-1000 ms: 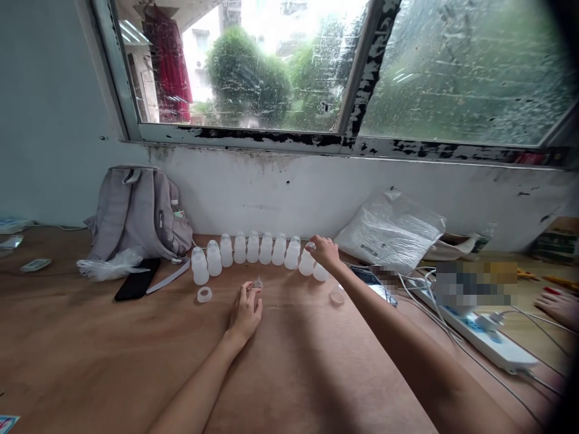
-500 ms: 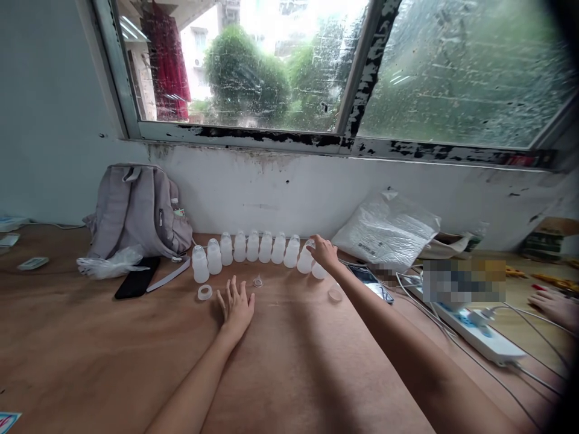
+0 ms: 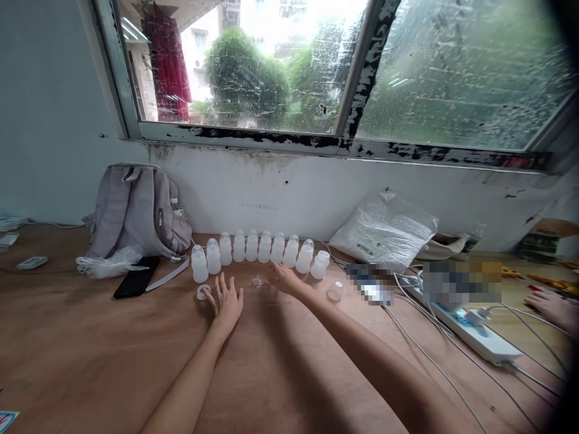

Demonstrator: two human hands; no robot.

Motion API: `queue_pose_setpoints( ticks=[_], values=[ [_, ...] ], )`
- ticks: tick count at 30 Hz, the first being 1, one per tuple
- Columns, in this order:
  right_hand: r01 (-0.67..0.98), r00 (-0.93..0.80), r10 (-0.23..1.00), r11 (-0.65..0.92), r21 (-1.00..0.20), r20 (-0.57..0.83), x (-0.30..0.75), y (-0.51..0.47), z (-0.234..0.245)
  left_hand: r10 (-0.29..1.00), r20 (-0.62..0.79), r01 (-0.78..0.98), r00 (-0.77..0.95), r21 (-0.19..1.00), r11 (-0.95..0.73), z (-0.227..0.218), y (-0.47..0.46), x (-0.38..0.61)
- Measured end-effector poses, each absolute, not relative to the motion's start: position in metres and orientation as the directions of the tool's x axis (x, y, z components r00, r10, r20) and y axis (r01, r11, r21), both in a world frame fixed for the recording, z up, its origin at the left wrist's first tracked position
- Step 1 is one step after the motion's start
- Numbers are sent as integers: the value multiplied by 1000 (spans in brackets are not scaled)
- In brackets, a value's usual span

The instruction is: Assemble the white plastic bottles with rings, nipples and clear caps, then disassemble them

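White translucent baby bottles (image 3: pixel 265 248) with clear caps stand in a curved row near the wall. At the row's right end, one bottle (image 3: pixel 319 266) has no cap. A clear cap (image 3: pixel 335 292) sits on the table in front of it. My left hand (image 3: pixel 225 305) is palm down with fingers spread, its outer finger at a white ring collar (image 3: pixel 203 293); touching or just above, I cannot tell. My right hand (image 3: pixel 286 279) is over the table before the middle bottles, fingers bent and apart, pointing at a clear bottle teat (image 3: pixel 257 281). Nothing shows in it.
A grey backpack (image 3: pixel 136 211), plastic bag (image 3: pixel 110 263) and black phone (image 3: pixel 136 278) are at the left. On the right are a silver plastic mailer (image 3: pixel 384 232), a white power strip (image 3: pixel 488 340) with loose cables, and another person's hand (image 3: pixel 549 306).
My right hand has left the row's right end and moved left towards the teat, uncovering the capless bottle. My left hand has shifted slightly left to the ring collar.
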State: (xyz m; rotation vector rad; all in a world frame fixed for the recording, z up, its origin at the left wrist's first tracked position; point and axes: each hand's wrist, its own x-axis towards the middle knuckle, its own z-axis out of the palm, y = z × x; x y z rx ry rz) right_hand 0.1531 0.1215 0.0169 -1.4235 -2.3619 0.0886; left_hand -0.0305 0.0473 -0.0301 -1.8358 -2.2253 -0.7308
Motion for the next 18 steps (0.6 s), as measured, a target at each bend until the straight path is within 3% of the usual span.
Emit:
queue_pose_setpoints(
  ticks=[5, 9, 12, 18],
  values=[
    [806, -367, 882, 460, -373, 295, 127, 113, -22, 844, 444, 934, -300, 317, 165, -32, 53, -46],
    [754, -302, 878, 459, -471, 372, 123, 113, -27, 830, 438, 867, -345, 488, 102, -36, 59, -59],
    [699, -272, 866, 478, -532, 420, 131, 112, -23, 859, 435, 816, -271, 577, -35, -40, 66, -63],
    [646, -270, 857, 500, -577, 439, 161, 96, -27, 891, 449, 752, -70, 610, -249, -48, 70, -46]
  ],
)
